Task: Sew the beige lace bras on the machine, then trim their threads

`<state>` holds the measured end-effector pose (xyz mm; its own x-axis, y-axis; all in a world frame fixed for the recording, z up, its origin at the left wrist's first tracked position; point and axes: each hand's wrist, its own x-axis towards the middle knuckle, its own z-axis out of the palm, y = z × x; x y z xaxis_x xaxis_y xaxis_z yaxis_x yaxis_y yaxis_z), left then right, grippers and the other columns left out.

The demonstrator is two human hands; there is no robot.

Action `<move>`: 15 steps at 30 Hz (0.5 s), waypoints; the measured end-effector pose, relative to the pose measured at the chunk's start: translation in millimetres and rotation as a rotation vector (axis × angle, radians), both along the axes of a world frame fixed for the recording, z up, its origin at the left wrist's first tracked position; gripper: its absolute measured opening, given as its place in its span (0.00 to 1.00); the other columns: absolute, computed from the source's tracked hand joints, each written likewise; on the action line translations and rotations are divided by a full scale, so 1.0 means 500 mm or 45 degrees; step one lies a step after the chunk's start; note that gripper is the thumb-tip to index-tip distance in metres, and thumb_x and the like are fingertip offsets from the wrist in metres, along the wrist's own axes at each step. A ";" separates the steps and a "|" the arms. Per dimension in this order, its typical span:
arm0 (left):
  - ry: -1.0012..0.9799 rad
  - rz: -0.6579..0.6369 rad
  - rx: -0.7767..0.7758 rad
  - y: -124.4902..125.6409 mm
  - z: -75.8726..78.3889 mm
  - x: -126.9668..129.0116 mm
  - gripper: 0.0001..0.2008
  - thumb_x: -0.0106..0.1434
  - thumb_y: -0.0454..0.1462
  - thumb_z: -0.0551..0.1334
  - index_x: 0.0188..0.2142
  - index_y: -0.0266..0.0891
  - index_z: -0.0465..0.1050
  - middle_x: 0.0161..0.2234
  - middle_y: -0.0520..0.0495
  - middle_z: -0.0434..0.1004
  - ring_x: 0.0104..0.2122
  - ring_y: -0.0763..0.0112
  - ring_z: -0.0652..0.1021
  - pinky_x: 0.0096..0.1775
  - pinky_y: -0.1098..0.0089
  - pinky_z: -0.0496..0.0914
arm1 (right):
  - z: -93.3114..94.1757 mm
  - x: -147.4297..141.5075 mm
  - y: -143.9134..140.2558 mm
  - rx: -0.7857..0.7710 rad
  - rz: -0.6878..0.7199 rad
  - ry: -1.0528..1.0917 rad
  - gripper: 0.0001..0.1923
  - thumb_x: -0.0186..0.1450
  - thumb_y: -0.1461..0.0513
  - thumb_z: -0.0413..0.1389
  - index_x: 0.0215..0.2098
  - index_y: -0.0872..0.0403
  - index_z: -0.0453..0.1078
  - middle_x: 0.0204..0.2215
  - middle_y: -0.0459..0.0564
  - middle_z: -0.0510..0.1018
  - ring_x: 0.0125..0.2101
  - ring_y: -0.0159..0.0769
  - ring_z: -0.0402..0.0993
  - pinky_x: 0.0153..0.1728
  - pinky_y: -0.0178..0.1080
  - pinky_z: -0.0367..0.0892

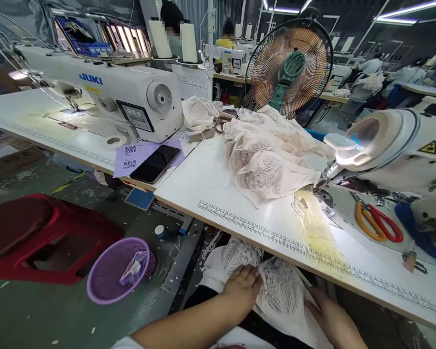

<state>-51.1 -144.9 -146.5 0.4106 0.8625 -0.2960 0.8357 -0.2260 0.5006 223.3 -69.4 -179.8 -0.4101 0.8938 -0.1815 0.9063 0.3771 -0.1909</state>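
Note:
A cream lace bra (281,286) lies across my lap, below the front edge of the sewing table, its two cups facing up. My left hand (242,291) is closed on its middle, between the cups, the fingers bent over the fabric. At the bra's right side, my right hand (330,312) grips the edge of the fabric, with some fingers hidden. A heap of similar cream lace bras (265,150) is piled on the table above, reaching to the sewing machine (392,140) on the right.
Orange-and-red-handled scissors (380,223) lie by the right machine. A black phone (155,164) rests on purple paper near a white JUKI machine (131,92). A fan (288,68) stands behind the heap. On the floor are a purple basket (109,278) and a red stool (54,237).

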 end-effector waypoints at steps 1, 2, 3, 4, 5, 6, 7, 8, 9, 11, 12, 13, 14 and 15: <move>0.000 0.026 0.008 0.000 0.001 0.002 0.31 0.57 0.35 0.59 0.59 0.29 0.56 0.60 0.31 0.57 0.60 0.50 0.59 0.60 0.53 0.51 | 0.018 0.001 0.003 -0.048 0.019 0.012 0.18 0.63 0.57 0.42 0.39 0.52 0.73 0.36 0.54 0.81 0.35 0.43 0.78 0.32 0.40 0.73; -0.001 0.047 0.009 0.000 0.004 0.002 0.31 0.57 0.34 0.59 0.59 0.31 0.56 0.60 0.32 0.58 0.59 0.51 0.60 0.60 0.54 0.52 | 0.041 0.002 0.007 -0.101 0.055 0.038 0.18 0.64 0.56 0.42 0.38 0.52 0.73 0.36 0.53 0.81 0.36 0.43 0.78 0.34 0.39 0.73; -0.004 0.054 0.003 -0.001 0.010 0.001 0.32 0.56 0.34 0.60 0.60 0.32 0.55 0.60 0.32 0.58 0.58 0.51 0.60 0.59 0.54 0.53 | 0.068 0.005 0.012 -0.143 0.094 0.072 0.18 0.65 0.56 0.42 0.37 0.51 0.73 0.36 0.53 0.81 0.37 0.42 0.78 0.35 0.38 0.73; -0.003 0.057 -0.012 0.000 0.019 -0.001 0.34 0.55 0.35 0.61 0.61 0.33 0.53 0.61 0.33 0.56 0.58 0.50 0.60 0.59 0.54 0.54 | 0.097 0.008 0.017 -0.232 0.168 0.119 0.18 0.65 0.54 0.42 0.36 0.51 0.73 0.35 0.52 0.81 0.38 0.42 0.78 0.36 0.38 0.72; 0.004 0.061 -0.035 0.000 0.028 -0.005 0.37 0.55 0.36 0.62 0.62 0.34 0.51 0.62 0.33 0.54 0.59 0.49 0.60 0.58 0.54 0.55 | 0.127 0.011 0.022 -0.264 0.210 0.164 0.19 0.66 0.53 0.42 0.35 0.50 0.73 0.33 0.51 0.81 0.37 0.42 0.78 0.35 0.37 0.72; 0.019 0.073 -0.063 0.001 0.038 -0.010 0.40 0.54 0.37 0.63 0.63 0.35 0.48 0.62 0.32 0.52 0.59 0.48 0.59 0.58 0.54 0.55 | 0.154 0.013 0.026 -0.273 0.242 0.182 0.19 0.66 0.53 0.43 0.35 0.49 0.73 0.31 0.50 0.81 0.34 0.40 0.78 0.34 0.35 0.72; 0.039 0.087 -0.097 0.002 0.049 -0.014 0.42 0.54 0.39 0.64 0.64 0.36 0.46 0.62 0.31 0.53 0.58 0.47 0.60 0.57 0.53 0.56 | 0.179 0.014 0.030 -0.254 0.260 0.181 0.18 0.66 0.53 0.43 0.34 0.48 0.73 0.30 0.49 0.80 0.33 0.39 0.78 0.32 0.34 0.72; 0.064 0.099 -0.135 0.004 0.059 -0.018 0.44 0.53 0.40 0.65 0.64 0.36 0.44 0.60 0.31 0.56 0.57 0.47 0.62 0.56 0.53 0.58 | 0.199 0.014 0.032 -0.209 0.263 0.166 0.18 0.67 0.53 0.43 0.34 0.47 0.74 0.30 0.47 0.80 0.31 0.38 0.78 0.30 0.33 0.72; 0.092 0.106 -0.174 0.007 0.068 -0.021 0.45 0.53 0.40 0.66 0.64 0.35 0.43 0.58 0.30 0.59 0.55 0.47 0.64 0.55 0.54 0.59 | 0.215 0.013 0.033 -0.162 0.271 0.145 0.18 0.67 0.53 0.44 0.34 0.46 0.74 0.29 0.46 0.80 0.30 0.37 0.78 0.28 0.32 0.72; 0.132 0.089 -0.255 0.013 0.088 -0.024 0.48 0.51 0.40 0.67 0.65 0.35 0.41 0.54 0.31 0.66 0.51 0.49 0.69 0.52 0.55 0.63 | 0.236 0.008 0.031 -0.083 0.291 0.123 0.17 0.67 0.53 0.44 0.32 0.45 0.73 0.28 0.45 0.80 0.28 0.36 0.78 0.25 0.31 0.71; 0.137 0.067 -0.290 0.016 0.099 -0.025 0.49 0.50 0.40 0.68 0.65 0.36 0.41 0.53 0.32 0.68 0.50 0.49 0.71 0.50 0.56 0.65 | 0.244 0.006 0.027 -0.045 0.299 0.136 0.17 0.67 0.54 0.44 0.30 0.45 0.73 0.27 0.44 0.80 0.27 0.36 0.78 0.23 0.31 0.71; 0.126 0.042 -0.316 0.017 0.110 -0.028 0.49 0.50 0.40 0.68 0.65 0.36 0.40 0.52 0.33 0.69 0.48 0.49 0.72 0.49 0.56 0.66 | 0.251 0.005 0.024 -0.003 0.302 0.167 0.17 0.67 0.54 0.44 0.28 0.46 0.72 0.26 0.45 0.80 0.26 0.36 0.78 0.22 0.31 0.71; 0.096 0.025 -0.329 0.019 0.124 -0.032 0.48 0.51 0.40 0.67 0.65 0.36 0.40 0.51 0.33 0.70 0.47 0.49 0.73 0.48 0.56 0.67 | 0.258 0.006 0.019 0.047 0.294 0.212 0.17 0.66 0.54 0.44 0.26 0.46 0.71 0.26 0.45 0.80 0.26 0.36 0.78 0.22 0.31 0.71; 0.046 0.018 -0.329 0.019 0.140 -0.037 0.45 0.52 0.39 0.65 0.64 0.35 0.42 0.50 0.33 0.71 0.46 0.49 0.74 0.47 0.55 0.68 | 0.268 0.009 0.016 0.120 0.268 0.269 0.16 0.66 0.54 0.45 0.26 0.45 0.70 0.26 0.46 0.80 0.26 0.37 0.77 0.22 0.31 0.71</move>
<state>-69.8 -135.4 -76.7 0.3841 0.7620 -0.5213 0.8561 -0.0824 0.5102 227.8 -61.5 -45.8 -0.6076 0.7942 0.0068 0.7505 0.5770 -0.3224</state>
